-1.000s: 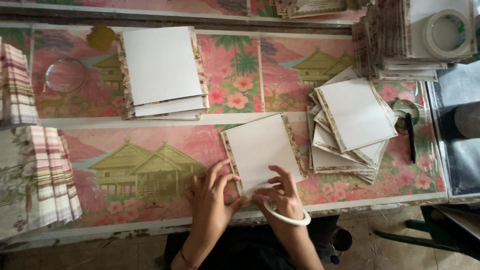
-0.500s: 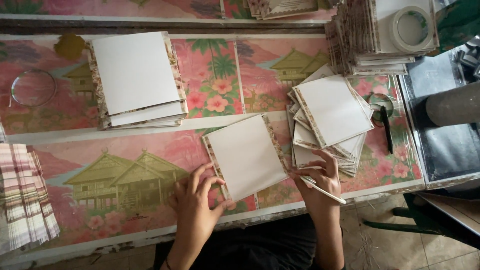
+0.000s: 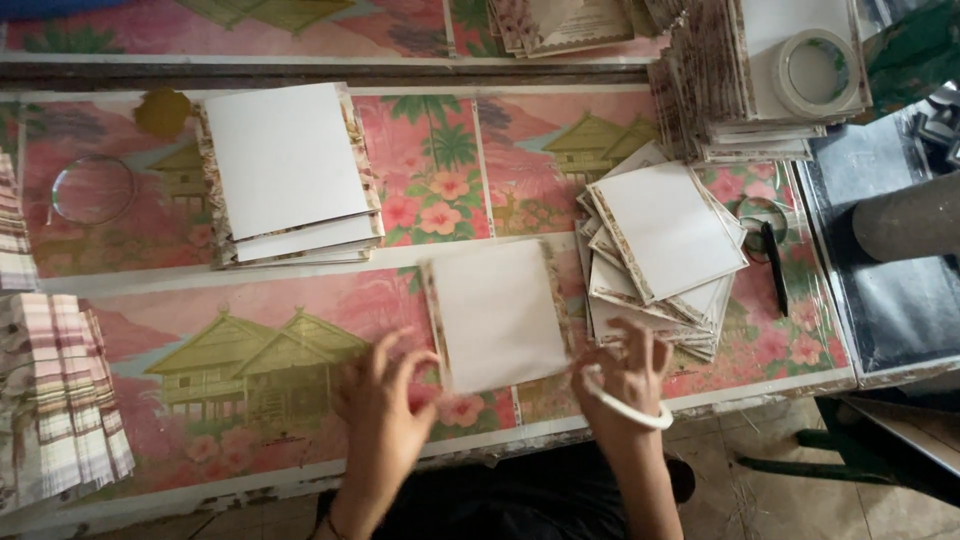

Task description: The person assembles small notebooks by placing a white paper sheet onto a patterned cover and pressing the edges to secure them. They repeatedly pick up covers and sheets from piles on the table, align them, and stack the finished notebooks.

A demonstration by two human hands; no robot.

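Head view: your left hand (image 3: 385,405) hovers w/ fingers spread, gripping nothing, just left of the white card (image 3: 497,315) lying flat on the tabletop (image 3: 250,370). Your right hand (image 3: 625,370), fingers apart, touches the fanned stack (image 3: 660,250) beside the card's right edge.

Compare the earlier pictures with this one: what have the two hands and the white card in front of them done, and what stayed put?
The white card has turned from tilted to nearly square with the table edge. The left hand has come off it, blurred. The right hand has shifted from the card's lower edge to its right side, by the fanned pile. The stack on the left stayed.
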